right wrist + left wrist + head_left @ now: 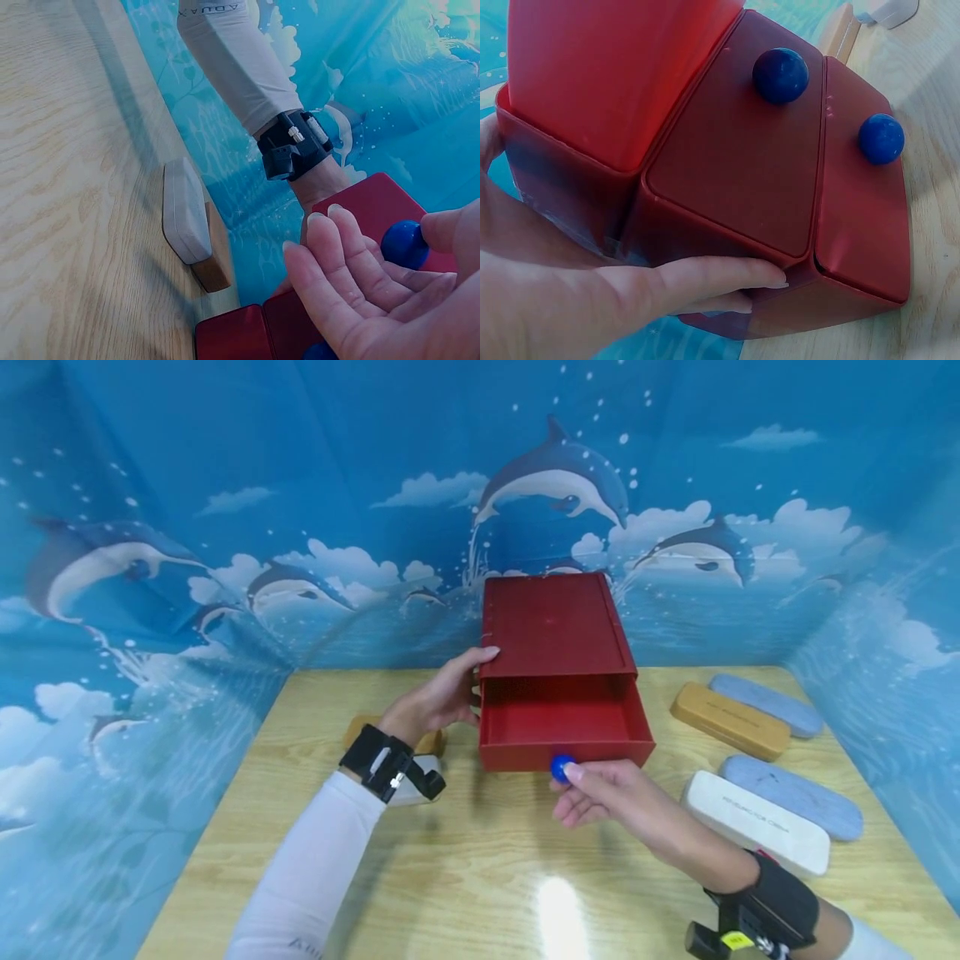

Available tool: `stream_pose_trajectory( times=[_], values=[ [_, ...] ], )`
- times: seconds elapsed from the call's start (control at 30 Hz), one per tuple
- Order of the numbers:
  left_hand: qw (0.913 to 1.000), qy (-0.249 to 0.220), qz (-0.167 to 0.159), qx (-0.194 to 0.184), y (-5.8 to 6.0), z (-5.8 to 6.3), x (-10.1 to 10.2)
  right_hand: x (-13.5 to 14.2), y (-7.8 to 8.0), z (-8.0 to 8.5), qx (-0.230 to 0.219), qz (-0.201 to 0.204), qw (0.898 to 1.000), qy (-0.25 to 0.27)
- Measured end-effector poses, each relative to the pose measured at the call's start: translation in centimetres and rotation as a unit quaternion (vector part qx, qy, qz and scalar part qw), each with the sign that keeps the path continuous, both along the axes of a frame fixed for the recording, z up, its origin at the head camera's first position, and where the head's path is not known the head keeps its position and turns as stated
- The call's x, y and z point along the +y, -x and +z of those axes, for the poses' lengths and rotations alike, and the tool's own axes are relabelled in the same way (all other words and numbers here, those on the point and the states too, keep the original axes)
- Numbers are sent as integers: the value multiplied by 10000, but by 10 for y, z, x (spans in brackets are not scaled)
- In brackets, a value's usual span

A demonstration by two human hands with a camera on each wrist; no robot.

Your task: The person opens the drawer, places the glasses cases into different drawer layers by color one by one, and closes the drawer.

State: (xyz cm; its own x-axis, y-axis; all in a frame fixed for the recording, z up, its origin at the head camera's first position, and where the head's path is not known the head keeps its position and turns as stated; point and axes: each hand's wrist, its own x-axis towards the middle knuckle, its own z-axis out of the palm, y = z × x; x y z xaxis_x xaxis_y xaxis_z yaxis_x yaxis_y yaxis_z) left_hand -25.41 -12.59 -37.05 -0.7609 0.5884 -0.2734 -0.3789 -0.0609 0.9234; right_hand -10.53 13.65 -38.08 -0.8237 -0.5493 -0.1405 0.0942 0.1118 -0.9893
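A dark red cabinet point(551, 622) with three drawers stands at the back of the table, and its top drawer point(517, 758) is pulled out. Inside, the part of the drawer that shows holds nothing. My right hand point(622, 797) pinches the drawer's blue round knob point(560, 767) between thumb and fingers. On the cabinet's left side rests my left hand point(438, 693), thumb up by the top edge. In the left wrist view, its straight fingers point(712, 277) lie along the side wall. The middle drawer point(735, 165) and the bottom drawer point(866, 225), each with a blue knob, are closed.
Right of the cabinet lie an orange case point(731, 721), two bluish-grey cases, one in front point(795, 797) and one behind point(767, 703), and a white case point(757, 822). Behind my left wrist are a white case point(184, 210) and a brown one point(216, 259). A dolphin-print curtain point(375, 485) encloses the table.
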Motion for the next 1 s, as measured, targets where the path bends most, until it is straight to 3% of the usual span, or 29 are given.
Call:
stream_pose_trajectory(
  times=[0.53, 1.0],
  values=[
    [9996, 53, 193, -190, -3, -1, 4, 1, -9, -1, 184, 175, 9995, -169],
    [9999, 37, 140, -5, -5, -2, 2, 2, -13, -1, 326, 198, 9990, -241]
  ],
)
